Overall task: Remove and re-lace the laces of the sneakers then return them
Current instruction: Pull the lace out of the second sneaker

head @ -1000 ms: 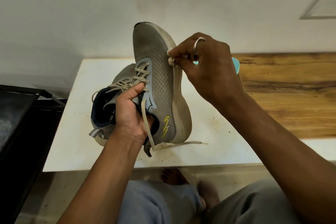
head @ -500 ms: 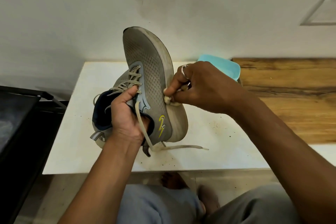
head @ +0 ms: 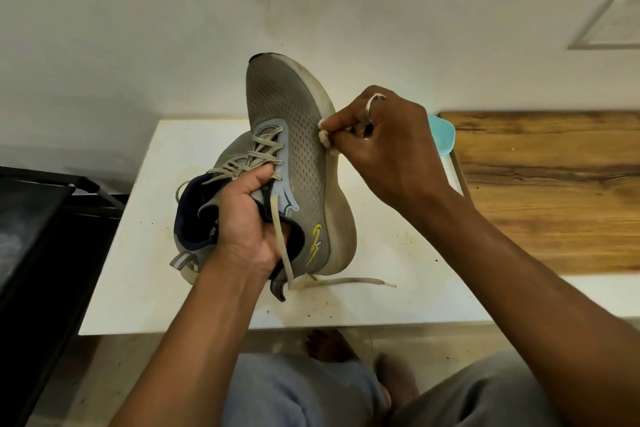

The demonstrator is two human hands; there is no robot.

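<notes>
Wiping, by the look of it: the right hand [head: 391,149] pinches a small white wad [head: 325,139] between thumb and fingertips and presses it to the side of the grey sneaker [head: 294,135], where the mesh meets the pale sole edge. The left hand [head: 247,218] is clamped round the tongue, fingers curled in. It stands the shoe toe-up, with the heel down on the white table [head: 156,270] just below that wrist.

The laces [head: 263,149] are threaded above the left knuckles with their ends loose. One hangs down past the left palm and the other trails on the table beneath the right forearm. The second sneaker [head: 194,218] lies behind the left hand. A teal tub [head: 443,132] peeks out behind the right hand.

To do this well, I'd plant the heel so the shoe can't pivot and brace the left grip against the push. Short, light strokes along the seam should do it. The dangling lace end could snag, so mind it. Unlacing looks not yet begun.
</notes>
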